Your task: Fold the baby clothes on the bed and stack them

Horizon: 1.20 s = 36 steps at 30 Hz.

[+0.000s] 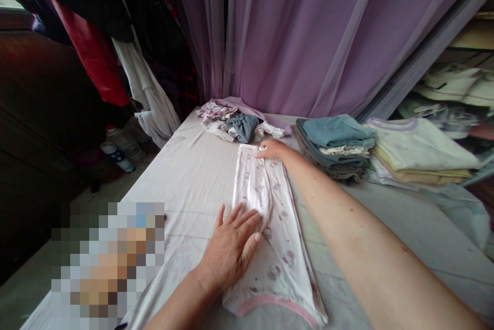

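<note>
Well beyond the garment, shelved clothes.

A pale sheet bears a printed garment, crumpled clothes, folded stacks.

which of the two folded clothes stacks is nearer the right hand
The teal-topped stack of folded fabric, beside the right hand; the cream-topped stack with lilac neckline trim lies farther right.

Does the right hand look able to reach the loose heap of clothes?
Probably yes: the right hand is close to the heap with nothing standing between them, though it would likely have to release the printed white garment first.
</note>
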Motion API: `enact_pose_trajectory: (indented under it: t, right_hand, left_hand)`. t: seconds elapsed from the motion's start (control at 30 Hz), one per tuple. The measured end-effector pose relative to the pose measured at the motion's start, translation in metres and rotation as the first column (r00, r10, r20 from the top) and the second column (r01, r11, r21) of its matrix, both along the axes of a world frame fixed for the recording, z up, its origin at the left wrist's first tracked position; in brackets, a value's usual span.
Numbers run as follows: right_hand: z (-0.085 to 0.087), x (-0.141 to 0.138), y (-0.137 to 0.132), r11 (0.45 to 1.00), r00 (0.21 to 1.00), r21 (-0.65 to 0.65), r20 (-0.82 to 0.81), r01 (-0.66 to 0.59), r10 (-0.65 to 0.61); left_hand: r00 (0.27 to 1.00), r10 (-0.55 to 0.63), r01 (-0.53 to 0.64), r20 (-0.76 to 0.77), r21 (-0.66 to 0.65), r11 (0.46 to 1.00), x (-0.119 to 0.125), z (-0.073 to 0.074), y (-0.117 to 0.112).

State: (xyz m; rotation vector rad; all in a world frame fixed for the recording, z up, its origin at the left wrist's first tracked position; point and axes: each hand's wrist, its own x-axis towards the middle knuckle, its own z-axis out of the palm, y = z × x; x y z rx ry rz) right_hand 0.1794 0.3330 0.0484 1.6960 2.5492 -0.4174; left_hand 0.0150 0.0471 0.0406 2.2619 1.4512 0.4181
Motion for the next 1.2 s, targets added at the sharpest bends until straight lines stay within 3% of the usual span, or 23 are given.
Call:
enact_pose_trajectory:
  t: [0.13, 0.2, 0.3, 0.43, 0.6, 0.7, 0.77, 0.83, 0.9, 0.97, 1.03, 1.1, 1.2]
  right_hand:
    - [0.003, -0.002, -0.001, 0.999, 0.999, 0.024, 0.021, -0.036, 0.036]
    - [0.007, -0.003, -0.003, 0.998, 0.999, 0.036, 0.03, -0.045, 0.044]
    - [0.02, -0.002, -0.007, 0.996, 0.997, 0.051, 0.026, -0.076, 0.075]
    - [0.049, -0.001, -0.02, 0.977, 0.981, 0.088, 0.012, -0.194, 0.193]
    - [0.097, -0.003, -0.062, 0.926, 0.945, 0.184, 0.051, -0.328, 0.325]
    - [0.121, -0.001, -0.097, 0.885, 0.919, 0.249, 0.06, -0.393, 0.391]
    - [0.13, 0.004, -0.123, 0.865, 0.906, 0.277, 0.055, -0.418, 0.42]
    - [0.129, 0.012, -0.15, 0.858, 0.901, 0.293, 0.032, -0.423, 0.433]
    - [0.121, 0.019, -0.178, 0.858, 0.9, 0.298, 0.012, -0.419, 0.436]
    - [0.106, 0.023, -0.205, 0.862, 0.905, 0.298, 0.014, -0.41, 0.426]
    - [0.087, 0.024, -0.231, 0.867, 0.911, 0.295, 0.034, -0.401, 0.41]
    - [0.069, 0.024, -0.254, 0.87, 0.914, 0.287, 0.057, -0.4, 0.401]
    - [0.046, 0.026, -0.281, 0.876, 0.919, 0.279, 0.075, -0.392, 0.388]
  left_hand:
    - [0.987, -0.153, 0.156, -0.056, 0.047, 0.987, 0.017, 0.009, 0.03]
    - [0.96, -0.256, 0.261, -0.111, 0.032, 0.965, 0.027, 0.003, 0.048]
    - [0.935, -0.308, 0.319, -0.176, 0.038, 0.947, 0.036, -0.014, 0.066]
    - [0.935, -0.311, 0.326, -0.167, 0.068, 0.943, 0.035, -0.023, 0.068]
    - [0.949, -0.302, 0.307, -0.087, 0.049, 0.951, 0.035, -0.015, 0.067]
    - [0.96, -0.273, 0.272, 0.057, 0.018, 0.962, 0.032, -0.01, 0.062]
    - [0.953, -0.164, 0.183, 0.255, -0.053, 0.982, 0.024, -0.009, 0.052]
    - [0.871, 0.068, 0.054, 0.486, -0.232, 0.971, 0.012, -0.008, 0.04]
    - [0.668, 0.357, -0.008, 0.653, -0.474, 0.881, -0.002, -0.006, 0.028]
    - [0.417, 0.583, 0.048, 0.698, -0.657, 0.752, -0.014, -0.003, 0.018]
    - [0.251, 0.693, 0.155, 0.676, -0.734, 0.661, -0.022, 0.0, 0.011]
    - [0.204, 0.715, 0.245, 0.668, -0.742, 0.623, -0.022, 0.003, 0.004]
    - [0.246, 0.677, 0.258, 0.693, -0.721, 0.643, -0.014, 0.005, -0.006]
